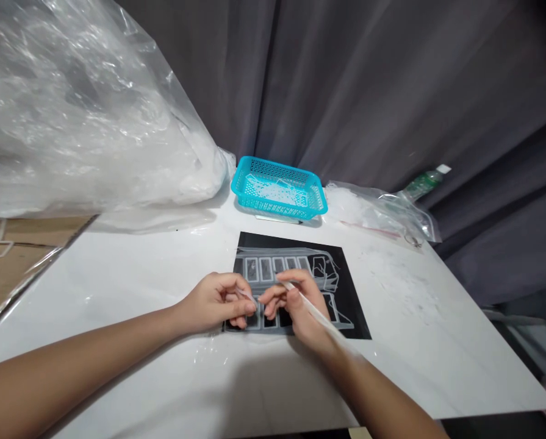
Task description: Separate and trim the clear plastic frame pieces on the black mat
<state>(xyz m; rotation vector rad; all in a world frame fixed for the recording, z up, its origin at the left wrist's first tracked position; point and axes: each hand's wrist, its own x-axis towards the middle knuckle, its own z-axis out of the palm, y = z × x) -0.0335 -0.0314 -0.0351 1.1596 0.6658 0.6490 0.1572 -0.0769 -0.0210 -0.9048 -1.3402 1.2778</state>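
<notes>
My left hand is closed in a pinch on a small translucent white plastic piece, its exact shape partly hidden by the fingers. Close beside it, my right hand has thumb and forefinger closed on a thin white plastic strip, which trails back over the wrist. Both hands are over a black mat. On that mat lie translucent plastic pieces with rows of rectangular frames, the nearer row partly covered by my fingers.
Behind the mat stands a blue perforated basket with clear pieces inside. A large clear plastic bag bulges at the left, near cardboard with white frames. Back right are a flat plastic bag and a green bottle.
</notes>
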